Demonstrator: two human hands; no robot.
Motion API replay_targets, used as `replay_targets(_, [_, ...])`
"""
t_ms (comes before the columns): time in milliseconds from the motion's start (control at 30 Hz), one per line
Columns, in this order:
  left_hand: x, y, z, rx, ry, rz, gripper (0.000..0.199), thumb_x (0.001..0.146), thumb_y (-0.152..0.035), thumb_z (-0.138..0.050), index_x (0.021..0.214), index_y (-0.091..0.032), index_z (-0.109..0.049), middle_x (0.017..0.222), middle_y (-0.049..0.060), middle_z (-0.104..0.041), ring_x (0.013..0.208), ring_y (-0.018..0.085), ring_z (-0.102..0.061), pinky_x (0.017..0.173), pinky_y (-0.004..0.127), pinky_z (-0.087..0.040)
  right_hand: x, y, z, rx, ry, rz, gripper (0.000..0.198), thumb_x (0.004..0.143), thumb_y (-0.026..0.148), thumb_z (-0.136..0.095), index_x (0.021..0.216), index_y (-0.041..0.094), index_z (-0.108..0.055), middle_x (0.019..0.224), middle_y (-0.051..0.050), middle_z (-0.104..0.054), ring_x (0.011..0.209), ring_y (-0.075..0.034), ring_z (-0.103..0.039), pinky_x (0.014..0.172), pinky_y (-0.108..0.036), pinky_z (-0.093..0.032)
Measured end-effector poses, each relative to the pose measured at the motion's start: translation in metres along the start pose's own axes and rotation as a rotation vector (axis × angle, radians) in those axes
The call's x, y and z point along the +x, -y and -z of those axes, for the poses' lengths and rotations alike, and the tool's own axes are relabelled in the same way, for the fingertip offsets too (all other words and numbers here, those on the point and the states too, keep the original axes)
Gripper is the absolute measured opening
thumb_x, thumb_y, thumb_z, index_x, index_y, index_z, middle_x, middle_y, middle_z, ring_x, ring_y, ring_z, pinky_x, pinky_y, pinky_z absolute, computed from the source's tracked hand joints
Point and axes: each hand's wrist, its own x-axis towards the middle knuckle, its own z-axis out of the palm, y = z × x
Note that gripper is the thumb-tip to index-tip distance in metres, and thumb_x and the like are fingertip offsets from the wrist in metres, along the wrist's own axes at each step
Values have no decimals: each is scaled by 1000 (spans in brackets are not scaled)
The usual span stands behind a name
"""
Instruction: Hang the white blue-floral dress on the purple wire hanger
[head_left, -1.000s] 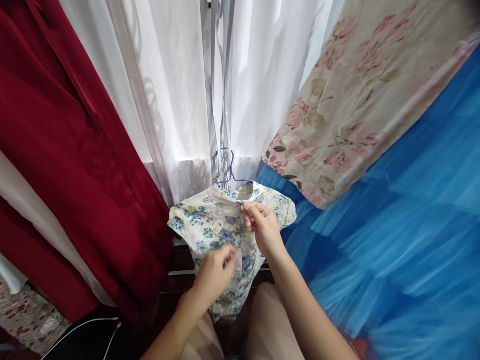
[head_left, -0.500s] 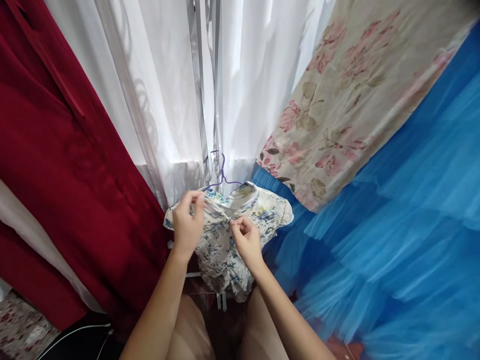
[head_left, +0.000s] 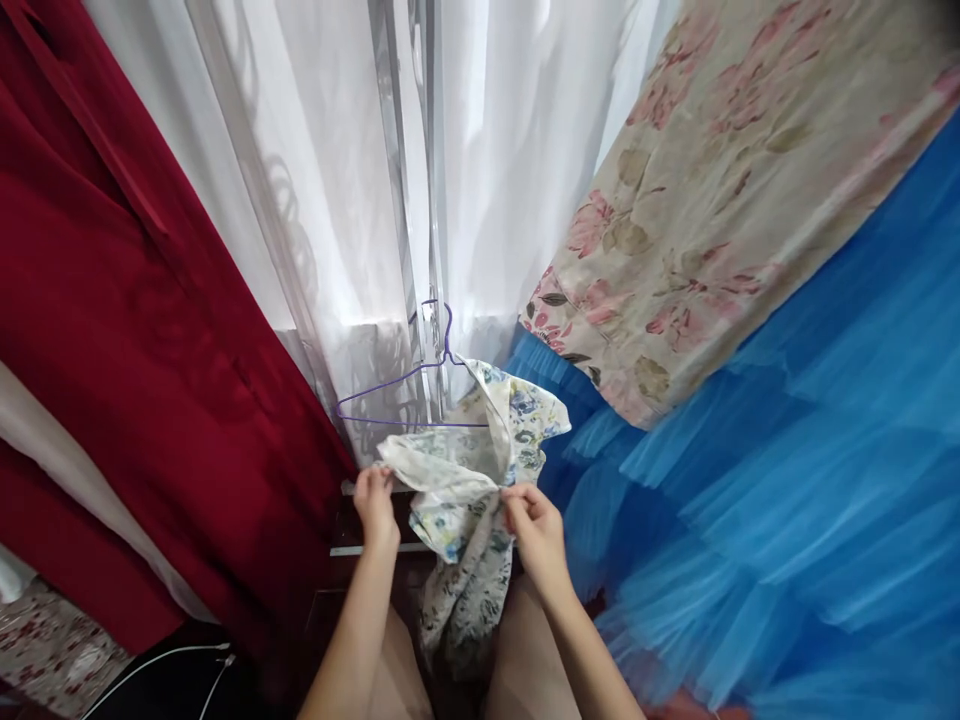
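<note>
A white blouse [head_left: 469, 535] with a blue and yellow floral print hangs by one shoulder from a thin purple hanger [head_left: 386, 383]. The hanger's left arm is bare; the blouse covers its right arm. My left hand [head_left: 377, 505] is closed, pinching the edge of the loose shoulder below the hanger. With fingers pinched together, my right hand [head_left: 534, 525] grips the front neckline edge near the middle. Cloth stretches between both hands, and the rest of the blouse droops above my legs.
The hanger's hook is on a metal stand [head_left: 409, 200] before a white curtain [head_left: 510, 150]. Red cloth [head_left: 172, 330] hangs left; beige floral cloth [head_left: 675, 250] and blue ruffled tulle [head_left: 750, 480] hang right. A black item with a pale cord [head_left: 165, 655] lies lower left.
The blouse's left shoulder has come off the hanger, baring that arm. My left hand has moved down with that shoulder's cloth. My right hand has shifted right and down, still pinching the neckline.
</note>
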Motion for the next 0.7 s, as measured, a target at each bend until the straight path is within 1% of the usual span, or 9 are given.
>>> replay_targets(100, [-45, 6, -26, 7, 52, 20, 46, 88, -64, -49, 85, -19, -54, 83, 6, -62, 85, 20, -62, 82, 35, -49, 0, -35, 43, -91, -135, -83, 31, 84, 42, -62, 62, 22, -52, 51, 5, -43, 48, -13, -35, 49, -26, -27])
replay_targets(200, [-79, -10, -42, 5, 207, -11, 39, 92, -56, -50, 88, -18, -56, 86, 5, -62, 87, 19, -60, 84, 30, -47, -10, -66, 77, -222, -197, -133, 39, 83, 45, -62, 55, 23, -47, 49, 4, -44, 48, -14, -38, 49, -28, -30])
replay_targets(300, [-103, -40, -48, -13, 334, -40, 30, 97, -46, -46, 90, -19, -56, 86, 3, -59, 86, 18, -58, 81, 28, -46, -20, -78, 88, -289, -274, -115, 34, 81, 48, -64, 62, 22, -54, 56, 1, -54, 55, -19, -49, 54, -30, -39])
replay_targets(400, [-123, -68, -49, 11, 498, -77, 24, 99, -39, -44, 93, -20, -58, 90, 4, -61, 89, 18, -58, 85, 29, -46, -24, -64, 79, -321, -359, -57, 36, 75, 53, -71, 84, 20, -64, 74, -4, -65, 73, -24, -59, 70, -35, -48])
replay_targets(433, [-129, -76, -50, 25, 564, -105, 22, 100, -36, -45, 93, -20, -58, 92, 5, -62, 91, 18, -59, 88, 30, -45, -25, -55, 73, -302, -313, -60, 38, 75, 56, -71, 88, 20, -65, 78, -5, -66, 78, -26, -60, 74, -37, -49])
replay_targets(500, [-139, -88, -51, 63, 700, -176, 20, 99, -31, -46, 90, -21, -60, 94, 5, -63, 96, 19, -59, 95, 33, -44, -26, -36, 59, -188, -54, -142, 41, 76, 61, -69, 85, 20, -68, 83, -7, -69, 88, -28, -62, 82, -39, -50])
replay_targets(567, [-144, -96, -51, 116, 799, -251, 20, 98, -27, -47, 87, -22, -64, 91, 6, -65, 97, 21, -59, 99, 36, -43, -30, -18, 44, 28, 219, -297, 45, 74, 65, -69, 83, 22, -71, 88, -8, -71, 97, -29, -64, 89, -40, -50])
replay_targets(600, [-145, -99, -49, 140, 831, -277, 20, 98, -26, -48, 88, -22, -65, 91, 6, -65, 98, 21, -60, 99, 37, -43, -32, -11, 36, 149, 293, -382, 47, 73, 68, -68, 85, 23, -72, 90, -8, -71, 101, -28, -64, 92, -39, -50])
replay_targets(700, [-133, -101, -39, 140, 752, -320, 18, 95, -25, -53, 107, -25, -66, 106, 7, -66, 106, 22, -59, 101, 38, -43, -43, 2, 17, 445, 381, -604, 57, 79, 76, -55, 90, 23, -74, 94, -9, -72, 106, -28, -65, 95, -40, -50])
